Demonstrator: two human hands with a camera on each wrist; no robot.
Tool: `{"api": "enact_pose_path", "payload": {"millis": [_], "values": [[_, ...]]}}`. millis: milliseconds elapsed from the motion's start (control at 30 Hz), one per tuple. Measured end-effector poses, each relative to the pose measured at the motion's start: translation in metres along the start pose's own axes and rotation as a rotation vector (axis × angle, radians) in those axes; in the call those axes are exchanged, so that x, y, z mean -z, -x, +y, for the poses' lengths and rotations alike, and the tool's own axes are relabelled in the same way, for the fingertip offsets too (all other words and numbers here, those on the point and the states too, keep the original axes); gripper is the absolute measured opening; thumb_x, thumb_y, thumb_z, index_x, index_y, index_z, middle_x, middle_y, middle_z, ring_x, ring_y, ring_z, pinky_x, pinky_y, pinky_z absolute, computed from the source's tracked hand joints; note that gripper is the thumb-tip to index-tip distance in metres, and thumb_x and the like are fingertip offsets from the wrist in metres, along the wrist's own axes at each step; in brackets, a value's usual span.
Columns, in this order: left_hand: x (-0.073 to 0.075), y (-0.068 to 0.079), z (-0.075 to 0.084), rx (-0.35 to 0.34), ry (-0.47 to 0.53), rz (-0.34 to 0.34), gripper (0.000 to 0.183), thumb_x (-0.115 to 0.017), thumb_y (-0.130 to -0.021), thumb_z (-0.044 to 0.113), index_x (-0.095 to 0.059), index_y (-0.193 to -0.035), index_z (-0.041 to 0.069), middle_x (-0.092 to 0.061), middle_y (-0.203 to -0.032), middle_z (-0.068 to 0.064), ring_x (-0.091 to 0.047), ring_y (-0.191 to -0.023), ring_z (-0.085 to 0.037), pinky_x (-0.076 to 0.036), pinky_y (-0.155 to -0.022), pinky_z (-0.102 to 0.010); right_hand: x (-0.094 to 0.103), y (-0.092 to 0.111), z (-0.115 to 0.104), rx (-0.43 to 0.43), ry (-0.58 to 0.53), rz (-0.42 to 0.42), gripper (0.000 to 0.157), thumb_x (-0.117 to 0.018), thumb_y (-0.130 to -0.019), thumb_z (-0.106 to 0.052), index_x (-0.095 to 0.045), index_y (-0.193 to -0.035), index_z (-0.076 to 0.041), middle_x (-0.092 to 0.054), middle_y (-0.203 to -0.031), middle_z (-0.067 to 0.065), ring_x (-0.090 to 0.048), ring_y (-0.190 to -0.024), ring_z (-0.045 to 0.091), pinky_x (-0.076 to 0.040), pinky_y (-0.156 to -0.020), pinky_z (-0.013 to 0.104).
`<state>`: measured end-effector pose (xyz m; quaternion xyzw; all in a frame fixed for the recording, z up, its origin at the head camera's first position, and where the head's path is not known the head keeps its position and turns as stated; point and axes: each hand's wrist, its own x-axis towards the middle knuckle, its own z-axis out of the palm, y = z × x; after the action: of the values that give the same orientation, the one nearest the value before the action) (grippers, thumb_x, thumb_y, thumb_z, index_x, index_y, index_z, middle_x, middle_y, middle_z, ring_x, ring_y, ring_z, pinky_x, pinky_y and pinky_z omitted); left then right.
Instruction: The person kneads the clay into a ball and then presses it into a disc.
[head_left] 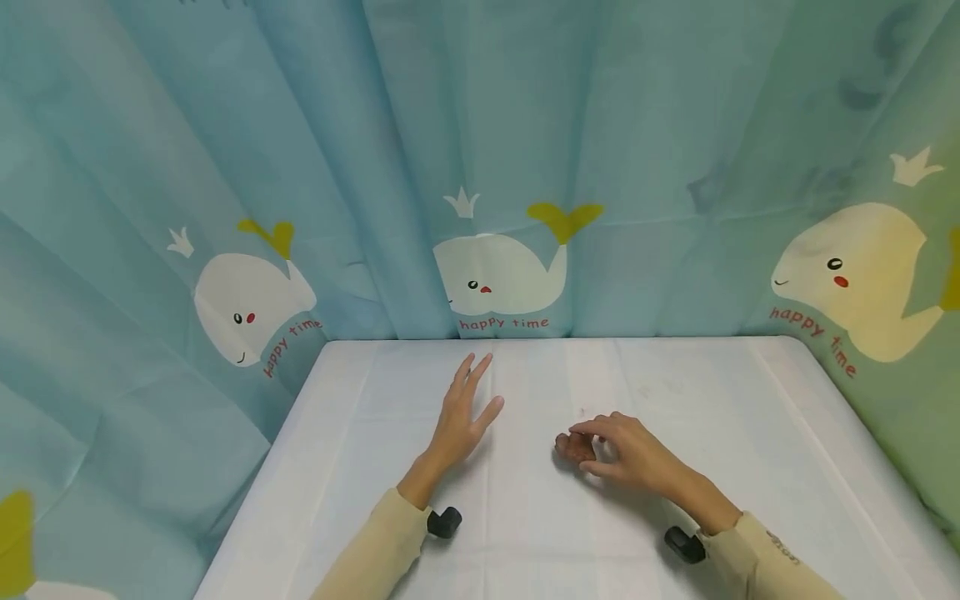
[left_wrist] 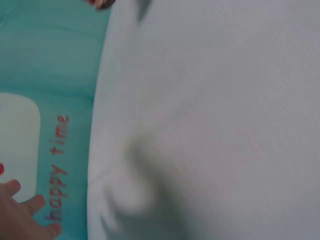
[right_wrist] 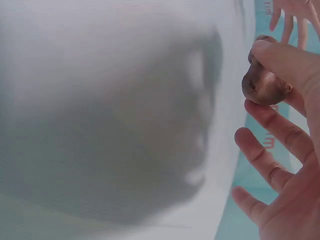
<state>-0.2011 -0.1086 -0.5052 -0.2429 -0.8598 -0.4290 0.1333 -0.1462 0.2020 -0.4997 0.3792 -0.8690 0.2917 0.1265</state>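
Thumb and fingers of my right hand pinch a small brown, lumpy object over the white table. Up close in the right wrist view, this object looks glossy and rounded, with dark dents; its kind is unclear. There the thumb lies across it and a fingertip touches its lower side, while the other fingers of the right hand spread away from it. My left hand hovers over the table to the left, fingers extended and holding nothing. Only its fingers and part of the palm show in the left wrist view.
A white cloth covers the table. Behind it and at its sides hangs a blue-green curtain printed with white whales and "happy time". Each wrist wears a small black device, one on the left and one on the right.
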Motion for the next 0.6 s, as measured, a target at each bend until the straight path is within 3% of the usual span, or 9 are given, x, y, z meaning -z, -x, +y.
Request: {"api": "enact_pose_path", "payload": {"millis": [167, 333, 467, 600], "values": [[-0.011, -0.011, 0.017, 0.036, 0.165, -0.008, 0.061, -0.048, -0.107, 0.032, -0.029, -0.164, 0.020, -0.022, -0.168, -0.014, -0.019, -0.155, -0.033, -0.020, -0.119, -0.065, 0.007, -0.016, -0.001, 0.040, -0.058, 0.042, 0.049, -0.090, -0.076, -0.007, -0.071, -0.121, -0.004, -0.073, -0.101, -0.005, -0.065, -0.083, 0.019, -0.053, -0.075, 0.035], [-0.023, -0.021, 0.032, 0.031, 0.242, -0.009, 0.057, -0.042, -0.110, 0.026, -0.028, -0.163, 0.013, -0.028, -0.166, -0.012, -0.022, -0.155, -0.031, -0.020, -0.122, -0.058, 0.012, -0.029, -0.004, 0.056, -0.067, 0.073, 0.050, -0.090, -0.076, -0.007, -0.070, -0.123, -0.005, -0.073, -0.101, -0.004, -0.065, -0.084, 0.019, -0.055, -0.074, 0.038], [-0.033, -0.026, 0.042, 0.067, 0.328, -0.023, 0.056, -0.037, -0.111, 0.028, -0.026, -0.163, 0.012, -0.028, -0.167, -0.008, -0.030, -0.150, -0.035, -0.026, -0.118, -0.061, 0.014, -0.036, -0.006, 0.072, -0.067, 0.093, 0.051, -0.090, -0.076, -0.007, -0.070, -0.123, -0.004, -0.073, -0.102, -0.003, -0.066, -0.084, 0.020, -0.055, -0.073, 0.038], [-0.042, -0.029, 0.050, 0.111, 0.424, -0.057, 0.057, -0.032, -0.112, 0.032, -0.022, -0.165, 0.013, -0.023, -0.169, -0.007, -0.026, -0.152, -0.035, -0.025, -0.118, -0.063, 0.014, -0.040, -0.010, 0.079, -0.083, 0.099, 0.051, -0.089, -0.076, -0.006, -0.070, -0.123, -0.002, -0.072, -0.103, -0.002, -0.066, -0.085, 0.021, -0.057, -0.075, 0.039]]}}
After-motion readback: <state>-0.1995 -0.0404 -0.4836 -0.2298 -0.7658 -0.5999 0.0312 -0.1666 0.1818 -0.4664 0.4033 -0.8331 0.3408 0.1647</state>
